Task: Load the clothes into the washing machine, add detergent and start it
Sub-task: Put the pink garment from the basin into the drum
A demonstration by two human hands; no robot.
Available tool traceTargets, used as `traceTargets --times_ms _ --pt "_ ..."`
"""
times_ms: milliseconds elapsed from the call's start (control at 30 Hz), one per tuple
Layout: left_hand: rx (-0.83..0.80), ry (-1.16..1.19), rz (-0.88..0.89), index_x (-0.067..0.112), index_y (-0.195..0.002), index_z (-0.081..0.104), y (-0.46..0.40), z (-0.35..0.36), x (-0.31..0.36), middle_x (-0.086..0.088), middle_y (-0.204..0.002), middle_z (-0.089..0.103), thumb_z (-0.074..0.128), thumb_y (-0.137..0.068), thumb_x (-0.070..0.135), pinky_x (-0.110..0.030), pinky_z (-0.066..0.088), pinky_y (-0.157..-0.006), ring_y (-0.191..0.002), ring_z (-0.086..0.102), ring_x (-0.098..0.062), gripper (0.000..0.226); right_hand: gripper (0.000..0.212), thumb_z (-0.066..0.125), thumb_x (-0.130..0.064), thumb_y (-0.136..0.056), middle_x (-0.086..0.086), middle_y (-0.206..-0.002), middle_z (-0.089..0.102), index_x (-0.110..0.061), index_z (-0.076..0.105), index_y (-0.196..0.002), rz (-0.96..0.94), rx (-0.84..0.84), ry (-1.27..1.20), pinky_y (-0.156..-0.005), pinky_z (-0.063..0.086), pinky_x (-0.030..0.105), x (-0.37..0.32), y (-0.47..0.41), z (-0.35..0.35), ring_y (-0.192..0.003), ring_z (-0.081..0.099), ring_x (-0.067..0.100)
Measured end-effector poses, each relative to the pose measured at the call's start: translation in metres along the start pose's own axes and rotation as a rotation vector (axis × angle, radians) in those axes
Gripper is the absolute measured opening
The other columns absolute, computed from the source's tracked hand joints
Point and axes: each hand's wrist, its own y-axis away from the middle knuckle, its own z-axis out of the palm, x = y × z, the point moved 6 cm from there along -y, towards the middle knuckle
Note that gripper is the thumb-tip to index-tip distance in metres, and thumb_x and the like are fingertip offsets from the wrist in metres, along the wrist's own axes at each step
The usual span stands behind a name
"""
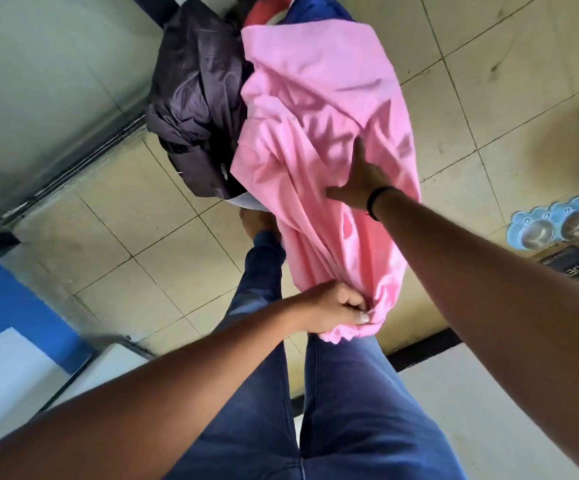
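- Looking down past blue-jeaned legs (333,393) at a tiled floor (142,220), with both bare forearms reaching forward.
- Nearest, left hand (329,311) curled tight, bunching the lower end of a pink garment (316,133) between fingers and thumb; gripped there, probably, to lift the cloth clear of the pile.
- Further out, right hand (361,178) laid on the middle of the same pink cloth, thumb spread wide, dark band at the wrist; fingertips sunk in a fold, so impossible to say whether pinching or only pressing. Likely gathering the slack so nothing drags.
- Pink garment stretched from the left fist up and away, its far part draped over a heap of laundry.
- Beside it to the left, touching, a dark purple-black garment (198,98) crumpled in the same heap; behind, slivers of red (264,12) and blue cloth (319,10). Under the heap, a pale rim just showing, perhaps a basket; too little visible to be sure.
- No clear view of a washing machine: only a white and blue surface (7,341) at lower left, unidentified. Loading judged barely begun.
- Open floor to the left of the legs for swinging the bundle; tighter on the right, with a light blue double pet bowl (551,226) and a dark box just beyond the right forearm.
- Far left, a pale wall or panel (38,81) meeting the floor along a dark strip.
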Motion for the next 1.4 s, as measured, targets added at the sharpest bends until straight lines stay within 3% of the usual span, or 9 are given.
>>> traceTargets --times_ms 200,333,433,633,867,967,1067,1267,1400 --pt "0.02 -0.046 -0.101 0.014 -0.091 0.074 0.013 -0.051 -0.014 0.009 -0.07 0.067 0.067 -0.094 0.018 -0.021 0.049 -0.063 -0.061 0.059 -0.003 0.009 0.023 0.048 -0.017 -0.095 0.015 -0.102 0.07 -0.015 0.07 -0.097 -0.205 -0.237 0.161 -0.073 0.054 0.032 -0.009 0.026 0.064 -0.088 0.069 0.03" --pt "0.765 -0.175 -0.154 0.007 -0.1 0.073 0.02 -0.139 -0.039 -0.006 -0.089 0.073 0.059 -0.097 0.034 -0.042 0.058 -0.076 -0.082 0.069 -0.023 0.03 0.026 0.049 -0.015 -0.097 0.011 -0.082 0.069 -0.01 0.065 -0.076 -0.407 -0.278 0.073 -0.072 0.049 0.036 -0.022 0.074 0.081 -0.08 0.063 0.029" --pt "1.244 0.331 -0.076 0.01 -0.108 0.068 0.047 -0.184 -0.046 -0.011 -0.099 0.073 0.055 -0.087 0.067 -0.029 0.049 -0.073 -0.097 0.069 -0.02 0.063 0.041 0.049 -0.003 -0.094 -0.007 -0.059 0.053 -0.021 0.044 -0.058 -0.528 -0.448 0.025 -0.067 0.042 0.029 -0.034 0.117 0.083 -0.064 0.054 0.014" --pt "1.003 0.104 -0.163 0.008 -0.078 0.067 0.004 -0.194 -0.013 -0.018 -0.086 0.07 0.067 -0.086 0.03 -0.032 0.039 -0.062 -0.078 0.064 -0.029 0.023 0.028 0.046 -0.004 -0.093 -0.001 -0.068 0.065 -0.018 0.069 -0.099 -0.468 -0.968 0.25 -0.063 0.047 0.015 -0.035 0.168 0.083 -0.054 0.061 0.003" --pt "0.627 -0.245 0.124 0.024 -0.06 0.035 -0.013 -0.074 0.031 0.004 -0.055 0.037 0.054 -0.099 0.015 -0.023 0.025 -0.051 -0.052 0.04 -0.01 0.044 0.044 0.052 -0.036 -0.096 0.021 -0.13 0.059 -0.011 0.051 -0.132 -0.147 0.129 0.088 -0.091 0.046 0.036 0.004 0.055 -0.033 -0.118 0.057 0.037" --pt "0.409 -0.262 0.3 0.02 -0.057 0.031 -0.001 -0.022 0.038 0.001 -0.054 0.028 0.058 -0.095 0.018 -0.02 0.023 -0.054 -0.054 0.031 -0.02 0.047 0.098 0.063 -0.063 -0.084 0.02 -0.152 0.038 -0.016 0.014 -0.155 0.055 -0.033 -0.197 -0.107 0.037 0.042 0.029 0.029 -0.02 -0.137 0.042 0.037" --pt "0.091 -0.117 0.294 0.005 -0.062 0.041 0.012 0.009 0.036 -0.002 -0.062 0.035 0.06 -0.097 0.017 -0.028 0.025 -0.059 -0.061 0.032 -0.009 0.042 0.111 0.08 -0.06 -0.069 0.013 -0.144 0.048 -0.012 0.024 -0.152 0.137 -0.29 -0.122 -0.103 0.044 0.04 0.056 0.015 0.037 -0.129 0.05 0.032" --pt "-0.223 -0.123 0.096 0.01 -0.072 0.064 0.042 0.007 0.021 0.009 -0.066 0.054 0.065 -0.097 0.022 -0.013 0.035 -0.064 -0.063 0.047 -0.001 0.027 0.006 0.068 -0.007 -0.085 0.008 -0.071 0.061 -0.004 0.065 -0.089 0.109 -0.447 -0.252 -0.052 0.048 0.022 0.069 0.037 0.103 -0.058 0.056 0.018" --pt "0.126 0.007 -0.174 0.018 -0.079 0.073 0.05 -0.053 -0.004 0.002 -0.071 0.071 0.061 -0.096 0.025 -0.026 0.051 -0.063 -0.068 0.066 -0.018 0.022 0.009 0.057 -0.015 -0.093 0.016 -0.095 0.066 -0.009 0.063 -0.095 -0.226 -0.321 0.044 -0.067 0.037 0.029 0.024 0.075 0.098 -0.09 0.063 0.032"
